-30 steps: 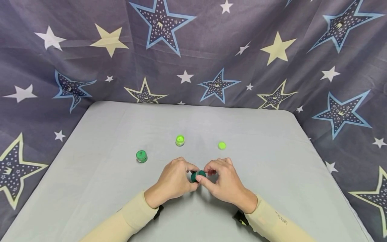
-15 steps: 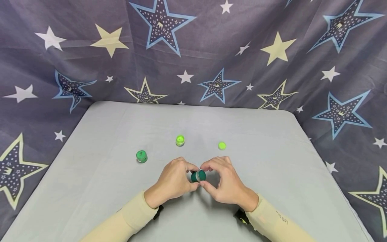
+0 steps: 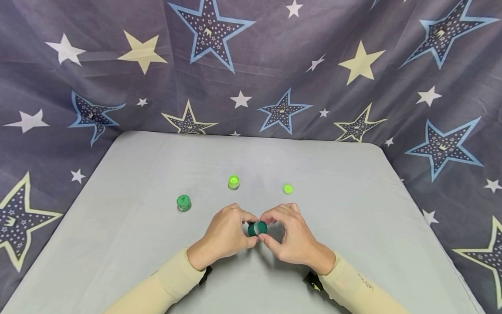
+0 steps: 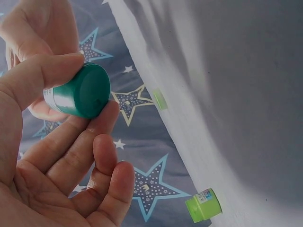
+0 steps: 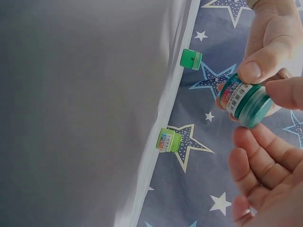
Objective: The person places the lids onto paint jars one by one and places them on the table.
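Note:
A small dark green paint jar (image 3: 256, 228) lies tilted on its side between the two hands, above the tabletop. My left hand (image 3: 227, 231) grips its body with thumb and fingertips, the round green base (image 4: 92, 91) facing the left wrist camera. At the other end, the thumb and fingertips of my right hand (image 3: 294, 237) pinch the lid (image 5: 258, 109), which has a clear rim. A printed label (image 5: 238, 97) wraps the jar's side in the right wrist view.
Beyond the hands stands an uncapped light green jar (image 3: 233, 182), and its lime lid (image 3: 288, 189) lies farther right. A capped mid-green jar (image 3: 184, 203) sits to the left. The pale table (image 3: 353, 196) meets a star-patterned curtain (image 3: 251, 65) behind.
My right thumb and fingers have moved from bunched over the jar's lid end to spread on either side of it, exposing its face. My left hand and the loose jars stay put.

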Available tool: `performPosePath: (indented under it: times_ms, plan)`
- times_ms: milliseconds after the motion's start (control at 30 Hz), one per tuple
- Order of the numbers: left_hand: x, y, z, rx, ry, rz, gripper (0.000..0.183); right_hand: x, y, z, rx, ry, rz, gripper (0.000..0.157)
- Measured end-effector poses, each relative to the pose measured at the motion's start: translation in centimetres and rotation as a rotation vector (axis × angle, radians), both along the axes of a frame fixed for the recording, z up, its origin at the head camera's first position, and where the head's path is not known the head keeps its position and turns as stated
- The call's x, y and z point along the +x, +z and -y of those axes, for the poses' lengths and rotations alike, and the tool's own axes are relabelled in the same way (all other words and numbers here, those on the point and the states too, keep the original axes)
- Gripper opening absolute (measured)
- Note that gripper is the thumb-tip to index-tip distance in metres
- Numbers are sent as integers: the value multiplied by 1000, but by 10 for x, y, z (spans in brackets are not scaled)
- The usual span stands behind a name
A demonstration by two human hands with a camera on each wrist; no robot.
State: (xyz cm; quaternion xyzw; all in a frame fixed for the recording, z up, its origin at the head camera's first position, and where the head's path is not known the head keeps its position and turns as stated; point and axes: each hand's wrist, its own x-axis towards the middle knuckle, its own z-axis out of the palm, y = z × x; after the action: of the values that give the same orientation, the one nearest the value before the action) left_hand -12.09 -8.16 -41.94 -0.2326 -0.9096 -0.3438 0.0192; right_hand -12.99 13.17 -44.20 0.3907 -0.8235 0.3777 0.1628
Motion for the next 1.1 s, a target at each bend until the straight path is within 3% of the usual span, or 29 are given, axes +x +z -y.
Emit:
performPosePath:
  times_ms: [533,1100]
  plan:
    - [0,0,-1,-1,9,-14,24,1,-1,0,34,-90,12,21]
    - [0,0,-1,-16,8,-31,25,0,-1,1,65,-128,26,25]
